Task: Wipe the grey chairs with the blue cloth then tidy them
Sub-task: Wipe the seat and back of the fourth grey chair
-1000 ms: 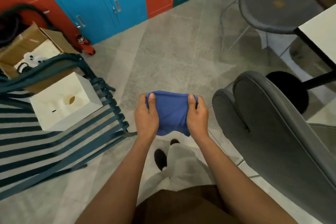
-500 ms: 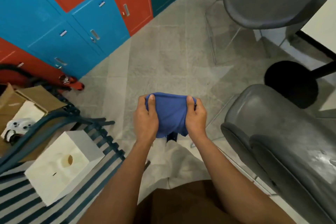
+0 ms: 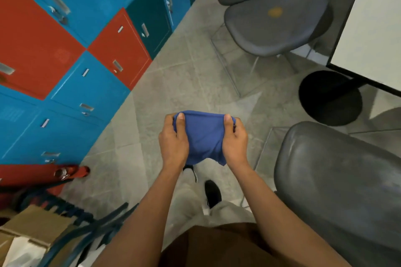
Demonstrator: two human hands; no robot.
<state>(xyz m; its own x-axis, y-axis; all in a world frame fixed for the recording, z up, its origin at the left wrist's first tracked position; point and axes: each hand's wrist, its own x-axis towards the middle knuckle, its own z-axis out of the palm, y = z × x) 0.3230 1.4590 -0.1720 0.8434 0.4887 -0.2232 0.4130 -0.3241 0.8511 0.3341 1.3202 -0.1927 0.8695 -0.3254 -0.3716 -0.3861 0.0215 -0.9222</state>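
Grip of left hand (image 3: 173, 141) and right hand (image 3: 235, 138) around bunched blue cloth (image 3: 204, 136), thumbs on top, forearms outstretched.

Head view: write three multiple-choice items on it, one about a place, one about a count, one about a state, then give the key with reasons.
1. Where is the orange-yellow spot?
A. on the seat of the far grey chair
B. on the white table
C. on the floor by the lockers

2. How many grey chairs are in view?
A. one
B. two
C. four

3. What state is the blue cloth in?
A. spread flat on a chair seat
B. lying on the floor
C. bunched between the left hand and the right hand, off any chair

Key: 1 A, the spot sits on that chair's seat pad. 2 B, one chair stands by the table and the near grey chair is at the lower right. 3 C, both thumbs press over the cloth's top edge, and it hangs above the floor.
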